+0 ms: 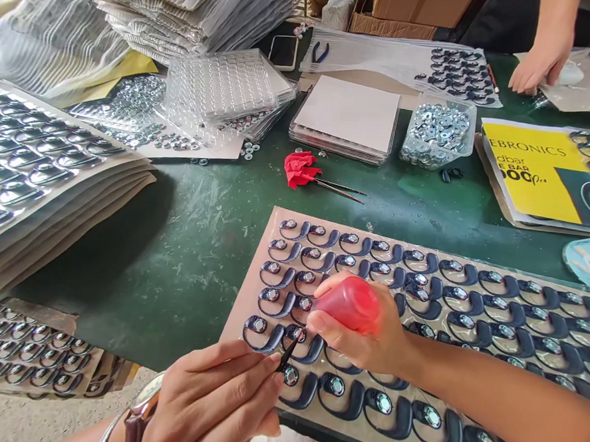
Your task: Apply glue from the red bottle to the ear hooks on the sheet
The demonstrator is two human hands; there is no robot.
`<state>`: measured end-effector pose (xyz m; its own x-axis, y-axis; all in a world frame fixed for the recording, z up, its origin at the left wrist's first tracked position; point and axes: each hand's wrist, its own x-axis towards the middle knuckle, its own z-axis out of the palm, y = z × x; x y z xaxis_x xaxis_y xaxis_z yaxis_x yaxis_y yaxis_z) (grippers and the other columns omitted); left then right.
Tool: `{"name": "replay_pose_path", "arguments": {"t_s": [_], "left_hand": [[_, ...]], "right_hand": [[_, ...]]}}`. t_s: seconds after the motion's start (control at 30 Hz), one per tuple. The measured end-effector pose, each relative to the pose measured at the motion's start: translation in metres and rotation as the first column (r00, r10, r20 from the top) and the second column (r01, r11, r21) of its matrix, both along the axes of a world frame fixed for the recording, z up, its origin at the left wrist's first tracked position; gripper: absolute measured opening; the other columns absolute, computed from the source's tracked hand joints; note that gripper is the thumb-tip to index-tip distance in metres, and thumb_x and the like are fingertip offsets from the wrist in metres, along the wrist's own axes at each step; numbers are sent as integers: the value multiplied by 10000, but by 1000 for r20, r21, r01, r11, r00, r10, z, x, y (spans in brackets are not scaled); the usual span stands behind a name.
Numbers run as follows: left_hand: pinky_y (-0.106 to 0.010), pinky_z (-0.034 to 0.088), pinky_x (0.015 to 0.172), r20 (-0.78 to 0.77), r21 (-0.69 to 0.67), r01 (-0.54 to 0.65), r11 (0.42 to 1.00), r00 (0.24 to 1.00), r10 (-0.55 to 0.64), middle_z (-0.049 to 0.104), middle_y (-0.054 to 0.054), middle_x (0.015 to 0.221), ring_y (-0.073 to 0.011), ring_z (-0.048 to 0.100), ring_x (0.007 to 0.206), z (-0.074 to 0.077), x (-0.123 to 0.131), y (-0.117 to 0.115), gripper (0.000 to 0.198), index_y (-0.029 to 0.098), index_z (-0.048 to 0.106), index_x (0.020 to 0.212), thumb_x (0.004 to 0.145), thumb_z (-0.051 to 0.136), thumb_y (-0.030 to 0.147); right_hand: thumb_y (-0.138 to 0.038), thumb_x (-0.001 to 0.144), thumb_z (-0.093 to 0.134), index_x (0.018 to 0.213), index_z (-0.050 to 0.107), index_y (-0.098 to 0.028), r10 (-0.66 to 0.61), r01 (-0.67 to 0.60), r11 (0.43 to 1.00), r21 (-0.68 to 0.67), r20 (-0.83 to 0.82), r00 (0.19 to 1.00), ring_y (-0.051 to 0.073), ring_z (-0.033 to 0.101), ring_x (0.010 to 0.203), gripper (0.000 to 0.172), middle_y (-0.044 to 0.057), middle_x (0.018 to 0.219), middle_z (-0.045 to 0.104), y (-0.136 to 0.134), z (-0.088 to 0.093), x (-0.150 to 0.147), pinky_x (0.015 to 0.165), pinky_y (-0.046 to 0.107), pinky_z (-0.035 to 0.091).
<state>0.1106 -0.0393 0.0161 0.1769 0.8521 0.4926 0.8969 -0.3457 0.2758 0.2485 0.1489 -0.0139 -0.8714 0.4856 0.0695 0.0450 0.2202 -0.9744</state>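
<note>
My right hand (382, 340) is wrapped round a red squeeze bottle (352, 304), tilted with its narrow end toward the left columns of parts. In my left hand (219, 390) is a pair of dark, pointed tweezers (289, 355), pinched between thumb and fingers. The tweezers' tip is at one of the curved black ear-hook pieces (270, 339). Rows of these pieces, each with a small round silver part, lie on a clear-covered cardboard sheet (251, 288) beneath both hands. The bottle's nozzle is hidden by my fingers.
Metal tweezers with red cloth (301, 169) lie beyond the sheet. A clear tub of silver discs (438, 131), stacked trays (349, 114) and a yellow printed box (532, 172) stand farther back. Stacked sheets (52, 186) rise at left. Another person's hand (544, 66) works at upper right.
</note>
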Motion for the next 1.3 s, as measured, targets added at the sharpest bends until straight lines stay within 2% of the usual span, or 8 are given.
{"name": "replay_pose_path", "arguments": {"t_s": [0.2,0.4,0.6,0.9,0.97,1.13,1.2,1.3], "left_hand": [[-275,617,822,74,0,-51,999,996,50,771,-70,870,-171,750,822,-5,2,-6,212,86,703,926,962,520,188],[-285,631,802,19,-63,58,996,998,-57,766,-93,923,-176,747,817,1,-9,-1,191,81,689,973,931,529,178],[-265,614,708,203,-75,-9,997,979,24,756,-58,814,-149,731,718,5,-9,10,190,123,668,991,931,488,124],[-277,556,643,453,-126,-145,981,872,187,737,-29,792,-128,651,637,-10,-15,9,191,154,668,968,859,558,42],[-269,545,626,469,-139,-153,978,860,201,731,-29,785,-126,638,640,-10,-17,10,185,149,672,958,861,560,38],[-270,536,622,484,-150,-155,976,850,209,721,-21,774,-129,628,651,-11,-17,10,184,158,675,963,875,558,47],[-269,535,626,482,-157,-169,973,847,225,720,-19,781,-127,631,657,-13,-16,10,176,160,676,957,873,569,50],[-273,539,635,472,-94,-160,983,862,186,726,-28,791,-125,643,654,-13,-12,7,167,138,671,964,872,562,50]], "right_hand": [[-331,838,682,783,610,-199,45,-45,999,-1,23,999,119,571,495,160,-9,596,632,0,0,1,468,226,490],[-321,869,644,814,613,-201,102,-100,993,-59,25,995,121,584,477,135,-1,604,678,0,1,3,465,242,497],[-332,868,638,765,605,-205,113,-113,992,-54,8,994,124,612,516,167,-2,606,674,0,2,2,490,239,513],[-339,826,732,853,641,-195,148,-154,982,-105,-61,987,92,591,486,173,-40,605,647,-3,-6,4,483,200,507],[-347,815,745,876,642,-192,145,-152,985,-76,-92,985,94,608,496,195,-35,634,669,-4,-6,3,507,204,525],[-395,778,772,889,642,-199,136,-121,988,98,-156,978,116,650,567,260,-27,664,699,-4,-5,1,599,227,556],[-423,782,760,879,643,-200,143,-137,989,49,-143,979,127,652,562,270,-17,654,702,0,1,1,580,239,554],[-444,783,757,834,643,-195,204,-209,970,-127,-52,978,147,650,557,278,1,639,691,7,17,2,532,253,535]]}}
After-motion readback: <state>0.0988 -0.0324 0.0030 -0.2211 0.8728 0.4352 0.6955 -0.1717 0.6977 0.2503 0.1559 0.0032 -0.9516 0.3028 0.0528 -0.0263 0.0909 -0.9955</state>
